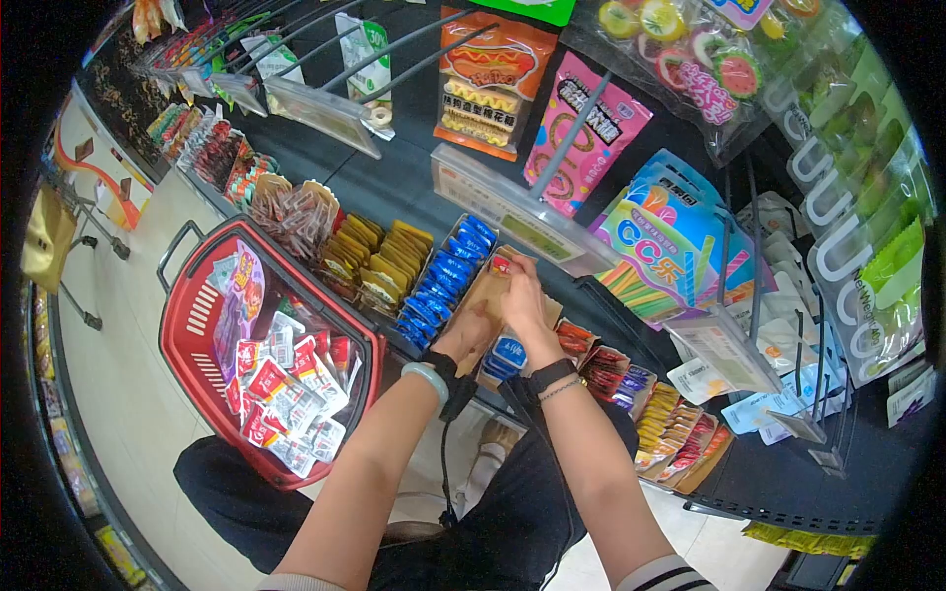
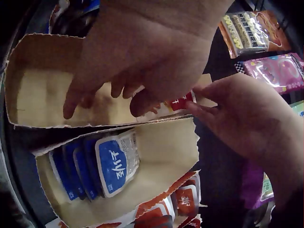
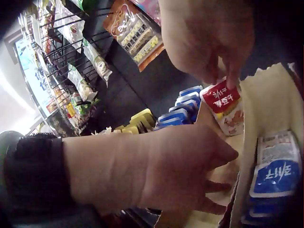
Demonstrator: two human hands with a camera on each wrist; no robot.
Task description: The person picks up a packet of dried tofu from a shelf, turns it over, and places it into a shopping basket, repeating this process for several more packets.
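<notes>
My left hand (image 1: 468,333) (image 2: 147,47) (image 3: 166,166) reaches into a long cardboard box (image 2: 42,97), fingers loosely bent over its bare bottom. At the far end of this box stands a red-and-white packet (image 1: 501,266) (image 2: 180,102) (image 3: 223,99). My right hand (image 1: 524,300) (image 2: 251,116) (image 3: 211,38) pinches the packet's upper edge at the box's end wall, which partly hides the grip. Beside it is a second box (image 2: 166,156) with several blue-and-white packets (image 2: 116,164) (image 3: 275,178).
A red basket (image 1: 372,360) with many red-and-white packets (image 1: 286,394) stands left of the shelf. Boxes of blue packets (image 1: 448,281), yellow packets (image 1: 394,261) and orange-yellow packets (image 1: 670,428) line the shelf. Above hang price-tag holders (image 1: 512,212) and bagged sweets (image 1: 589,133).
</notes>
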